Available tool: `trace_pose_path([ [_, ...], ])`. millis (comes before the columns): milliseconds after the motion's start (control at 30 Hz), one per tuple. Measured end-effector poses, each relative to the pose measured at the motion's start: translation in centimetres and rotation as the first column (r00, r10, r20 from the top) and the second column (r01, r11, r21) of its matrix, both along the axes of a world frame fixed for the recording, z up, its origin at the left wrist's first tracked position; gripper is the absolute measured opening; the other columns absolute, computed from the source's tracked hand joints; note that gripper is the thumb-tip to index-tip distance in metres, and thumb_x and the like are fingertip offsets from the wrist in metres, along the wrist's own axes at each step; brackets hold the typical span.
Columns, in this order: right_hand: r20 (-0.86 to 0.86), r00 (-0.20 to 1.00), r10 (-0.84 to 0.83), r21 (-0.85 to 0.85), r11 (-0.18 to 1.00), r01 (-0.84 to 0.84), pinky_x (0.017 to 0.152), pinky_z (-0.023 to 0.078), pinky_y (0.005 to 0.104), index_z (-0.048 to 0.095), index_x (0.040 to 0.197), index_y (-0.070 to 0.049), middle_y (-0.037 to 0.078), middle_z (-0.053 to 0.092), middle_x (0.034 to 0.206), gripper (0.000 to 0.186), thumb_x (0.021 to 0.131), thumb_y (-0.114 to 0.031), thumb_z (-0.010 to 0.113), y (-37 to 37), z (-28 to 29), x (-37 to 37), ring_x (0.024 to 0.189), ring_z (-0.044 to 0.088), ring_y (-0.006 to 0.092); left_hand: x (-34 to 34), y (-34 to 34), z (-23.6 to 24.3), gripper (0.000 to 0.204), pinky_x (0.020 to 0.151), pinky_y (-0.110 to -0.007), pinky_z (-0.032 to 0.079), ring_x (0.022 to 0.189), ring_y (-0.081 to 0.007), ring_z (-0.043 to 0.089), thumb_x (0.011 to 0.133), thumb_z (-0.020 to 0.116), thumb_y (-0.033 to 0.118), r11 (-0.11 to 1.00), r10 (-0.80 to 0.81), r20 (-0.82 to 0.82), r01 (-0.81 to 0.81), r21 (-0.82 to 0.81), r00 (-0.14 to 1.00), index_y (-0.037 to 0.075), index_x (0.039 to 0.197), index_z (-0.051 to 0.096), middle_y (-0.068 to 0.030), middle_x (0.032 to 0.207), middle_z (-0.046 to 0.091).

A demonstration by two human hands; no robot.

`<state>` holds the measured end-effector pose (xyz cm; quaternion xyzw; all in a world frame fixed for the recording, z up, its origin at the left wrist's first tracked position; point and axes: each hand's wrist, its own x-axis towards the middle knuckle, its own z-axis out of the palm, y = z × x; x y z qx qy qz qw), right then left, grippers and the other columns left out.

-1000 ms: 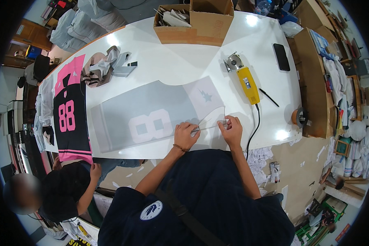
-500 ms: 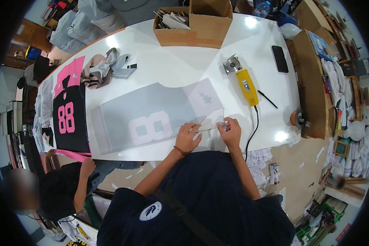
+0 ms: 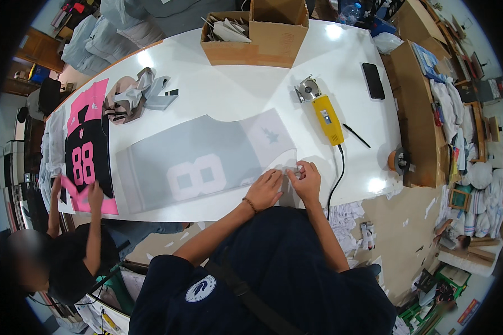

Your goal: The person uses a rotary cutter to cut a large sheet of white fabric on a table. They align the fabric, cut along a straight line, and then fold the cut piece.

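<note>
A grey jersey-shaped sheet (image 3: 195, 159) with a pale number print lies flat on the white table (image 3: 240, 95). My left hand (image 3: 265, 190) presses on its lower right corner, fingers spread. My right hand (image 3: 306, 180) is beside it, pinching the thin translucent edge of the sheet at that same corner. The two hands almost touch.
A yellow electric cutter (image 3: 325, 114) with a black cord lies right of the sheet, beside a pen (image 3: 356, 135) and a black phone (image 3: 373, 81). Cardboard boxes (image 3: 260, 33) stand at the far edge. Another person's hands (image 3: 89, 192) handle a pink and black jersey (image 3: 86, 148) at the left. Folded fabric (image 3: 134, 95) lies nearby.
My hands have drawn closer together at the sheet's corner. The person at the left has reached both hands up onto the pink jersey.
</note>
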<state>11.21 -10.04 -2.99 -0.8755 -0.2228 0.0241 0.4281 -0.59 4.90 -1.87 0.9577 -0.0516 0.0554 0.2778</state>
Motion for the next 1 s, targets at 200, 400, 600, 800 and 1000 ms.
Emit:
trace_pose_path([
  [200, -0.092, 0.996, -0.006, -0.034, 0.999, 0.002, 0.056, 0.046, 0.0335, 0.068, 0.101, -0.005, 0.008, 0.057, 0.082, 0.034, 0.076, -0.023, 0.082, 0.0, 0.7, 0.0, 0.058, 0.054, 0.0190, 0.1, -0.2, 0.1, 0.059, 0.111, -0.042, 0.041, 0.131, -0.0336, 0.045, 0.084, 0.071, 0.026, 1.000, 0.002, -0.043, -0.001, 0.009, 0.999, -0.005, 0.131, 0.054, -0.0167, 0.134, 0.051],
  [400, -0.102, 0.995, -0.006, -0.040, 0.999, 0.002, 0.056, 0.046, 0.0336, 0.068, 0.102, -0.005, 0.008, 0.056, 0.082, 0.034, 0.076, -0.022, 0.082, 0.0, 0.6, 0.0, 0.057, 0.053, 0.0182, -0.1, -0.2, -0.3, 0.059, 0.111, -0.042, 0.041, 0.132, -0.0334, 0.044, 0.084, 0.071, 0.027, 1.000, 0.003, -0.019, -0.003, 0.030, 1.000, -0.005, 0.130, 0.055, -0.0167, 0.134, 0.051],
  [600, -0.037, 0.998, -0.048, 0.129, 0.990, 0.053, 0.049, 0.042, 0.0242, 0.069, 0.100, -0.003, 0.005, 0.060, 0.076, 0.026, 0.079, -0.011, 0.083, -0.7, 0.4, 1.2, 0.053, 0.050, 0.0089, 0.0, -0.5, -0.5, 0.061, 0.112, -0.041, 0.039, 0.132, -0.0337, 0.044, 0.086, 0.070, 0.030, 0.999, 0.005, -0.080, -0.002, 0.035, 0.997, -0.006, 0.132, 0.052, -0.0172, 0.136, 0.050],
  [800, 0.299, 0.888, -0.349, -0.166, 0.898, 0.408, 0.066, 0.047, 0.0361, 0.068, 0.117, -0.009, 0.006, 0.058, 0.085, 0.033, 0.085, -0.014, 0.073, -7.7, 1.8, 11.8, 0.072, 0.056, 0.0220, -0.2, -0.6, -0.5, 0.067, 0.113, -0.042, 0.038, 0.133, -0.0353, 0.043, 0.086, 0.070, 0.032, 0.999, 0.001, -0.100, 0.003, 0.040, 0.995, -0.008, 0.135, 0.048, -0.0193, 0.137, 0.048],
  [1000, 0.214, 0.922, -0.323, -0.456, 0.801, 0.387, 0.087, 0.048, 0.0462, 0.065, 0.124, -0.016, 0.018, 0.056, 0.100, 0.039, 0.089, -0.032, 0.071, -12.9, -0.4, 17.6, 0.099, 0.059, 0.0378, 0.1, -1.0, -0.2, 0.072, 0.113, -0.042, 0.037, 0.133, -0.0379, 0.042, 0.085, 0.073, 0.033, 0.996, -0.020, -0.165, 0.033, 0.082, 0.986, -0.012, 0.135, 0.045, -0.0223, 0.138, 0.047],
])
